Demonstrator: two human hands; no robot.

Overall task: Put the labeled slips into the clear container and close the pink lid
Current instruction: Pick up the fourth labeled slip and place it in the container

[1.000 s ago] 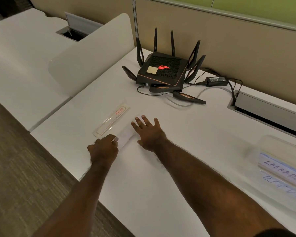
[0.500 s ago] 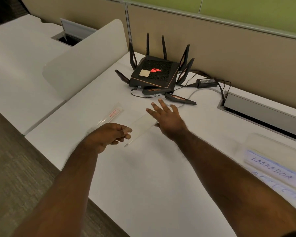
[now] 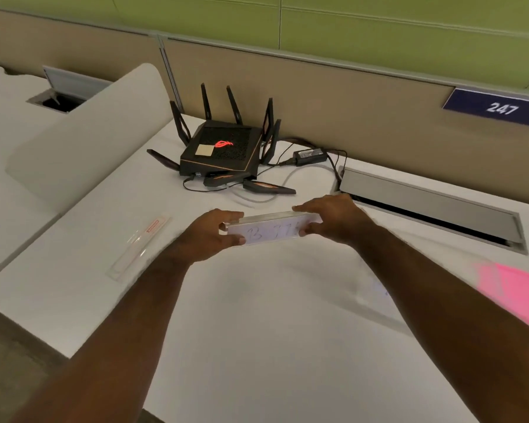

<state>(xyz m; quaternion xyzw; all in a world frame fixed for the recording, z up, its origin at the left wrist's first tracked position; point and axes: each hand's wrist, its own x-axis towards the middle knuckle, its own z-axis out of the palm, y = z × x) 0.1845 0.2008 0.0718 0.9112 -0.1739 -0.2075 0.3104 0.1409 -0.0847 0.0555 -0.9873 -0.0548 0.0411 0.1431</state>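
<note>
I hold a white labeled slip (image 3: 271,233) in a clear sleeve, lifted above the desk, with blue handwriting on its face. My left hand (image 3: 209,236) pinches its left end and my right hand (image 3: 333,218) pinches its right end. A second clear slip (image 3: 141,247) with a small red label lies flat on the desk to the left. The pink lid (image 3: 513,293) shows blurred at the right edge. The clear container itself is hard to make out beside the pink lid.
A black router (image 3: 223,151) with antennas and its power brick (image 3: 310,155) and cables sit at the back. A raised cable flap (image 3: 425,196) opens at the right rear. A white curved divider (image 3: 86,138) stands on the left. The desk's front edge (image 3: 74,349) is near.
Both hands came together on the slip and raised it off the desk, turning its written face toward me. The view shifted right, bringing the pink lid in.
</note>
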